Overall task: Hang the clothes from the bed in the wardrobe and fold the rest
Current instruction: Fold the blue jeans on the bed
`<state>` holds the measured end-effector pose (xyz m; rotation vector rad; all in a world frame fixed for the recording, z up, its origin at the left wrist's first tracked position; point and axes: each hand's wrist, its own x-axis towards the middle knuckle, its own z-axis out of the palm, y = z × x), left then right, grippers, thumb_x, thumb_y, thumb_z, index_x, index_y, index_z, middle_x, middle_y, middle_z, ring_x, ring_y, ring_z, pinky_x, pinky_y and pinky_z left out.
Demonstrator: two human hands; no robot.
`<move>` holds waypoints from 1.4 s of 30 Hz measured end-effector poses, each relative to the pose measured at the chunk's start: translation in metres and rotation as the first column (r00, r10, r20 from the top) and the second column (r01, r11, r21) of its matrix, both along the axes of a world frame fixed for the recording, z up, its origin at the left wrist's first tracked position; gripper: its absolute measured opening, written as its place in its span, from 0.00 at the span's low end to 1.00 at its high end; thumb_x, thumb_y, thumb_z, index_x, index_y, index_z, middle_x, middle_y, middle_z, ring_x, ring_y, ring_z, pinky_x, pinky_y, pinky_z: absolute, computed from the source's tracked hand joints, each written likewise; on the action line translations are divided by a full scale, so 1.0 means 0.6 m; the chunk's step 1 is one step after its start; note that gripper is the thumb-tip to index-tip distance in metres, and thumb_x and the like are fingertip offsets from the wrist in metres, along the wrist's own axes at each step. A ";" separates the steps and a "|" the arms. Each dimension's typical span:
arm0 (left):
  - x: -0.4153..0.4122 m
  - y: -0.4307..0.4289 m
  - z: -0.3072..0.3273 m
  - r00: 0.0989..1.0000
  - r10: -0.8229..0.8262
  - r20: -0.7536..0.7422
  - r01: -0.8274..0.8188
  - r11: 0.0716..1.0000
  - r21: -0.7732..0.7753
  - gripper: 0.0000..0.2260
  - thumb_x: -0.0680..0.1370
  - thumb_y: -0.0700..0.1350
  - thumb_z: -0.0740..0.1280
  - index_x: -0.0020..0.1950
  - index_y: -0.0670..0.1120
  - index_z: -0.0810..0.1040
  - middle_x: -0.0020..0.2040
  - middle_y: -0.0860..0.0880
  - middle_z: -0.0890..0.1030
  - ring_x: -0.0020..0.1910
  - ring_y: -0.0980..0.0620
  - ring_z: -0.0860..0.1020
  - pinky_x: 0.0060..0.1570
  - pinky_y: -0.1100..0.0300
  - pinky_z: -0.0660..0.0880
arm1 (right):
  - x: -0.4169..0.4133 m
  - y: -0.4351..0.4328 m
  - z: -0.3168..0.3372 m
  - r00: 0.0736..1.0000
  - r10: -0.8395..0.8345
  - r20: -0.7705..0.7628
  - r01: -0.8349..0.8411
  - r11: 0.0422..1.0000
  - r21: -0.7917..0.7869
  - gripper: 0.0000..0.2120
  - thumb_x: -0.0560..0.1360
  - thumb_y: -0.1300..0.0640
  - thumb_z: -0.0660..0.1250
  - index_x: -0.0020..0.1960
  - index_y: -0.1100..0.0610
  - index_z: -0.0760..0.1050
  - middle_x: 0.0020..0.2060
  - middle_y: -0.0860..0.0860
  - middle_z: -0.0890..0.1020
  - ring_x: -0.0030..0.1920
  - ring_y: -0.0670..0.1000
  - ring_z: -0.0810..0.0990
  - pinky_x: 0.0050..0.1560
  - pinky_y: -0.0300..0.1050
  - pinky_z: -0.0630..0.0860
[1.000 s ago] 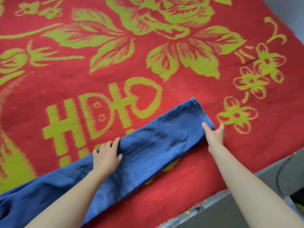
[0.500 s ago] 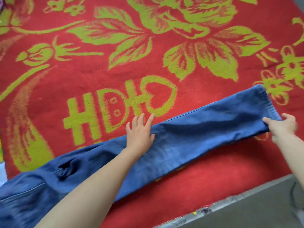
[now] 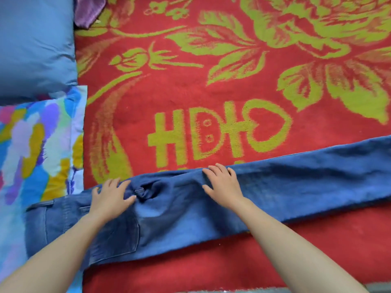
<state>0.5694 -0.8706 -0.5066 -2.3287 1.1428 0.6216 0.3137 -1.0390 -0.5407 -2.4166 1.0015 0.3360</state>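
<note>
A pair of blue jeans (image 3: 296, 187) lies folded lengthwise across the near part of the bed, waist at the left, legs running off the right edge of view. My left hand (image 3: 110, 197) lies flat with spread fingers on the crotch area, beside a bunched fold. My right hand (image 3: 222, 185) presses flat on the upper thigh of the jeans, fingers at the far edge. Neither hand grips the cloth.
A red blanket with green flowers and lettering (image 3: 211, 92) covers the bed. A blue pillow (image 3: 33, 43) and a multicoloured pillow (image 3: 31, 144) lie at the left. A purple cloth (image 3: 88, 11) sits at the top left. The bed's near edge (image 3: 275, 290) runs along the bottom.
My view has swung left toward the waist of the jeans. My right hand left the leg hem and came to the thigh; my left hand slid left to the crotch area.
</note>
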 end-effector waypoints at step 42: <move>0.267 0.252 -0.005 0.898 0.431 0.084 -0.380 0.859 -0.342 0.45 0.67 0.65 0.69 0.77 0.51 0.52 0.75 0.38 0.55 0.73 0.39 0.52 0.67 0.38 0.53 | 0.343 0.182 -0.003 0.992 0.128 0.000 -0.117 0.899 -0.423 0.31 0.67 0.45 0.73 0.66 0.58 0.73 0.65 0.65 0.72 0.66 0.64 0.71 0.60 0.66 0.68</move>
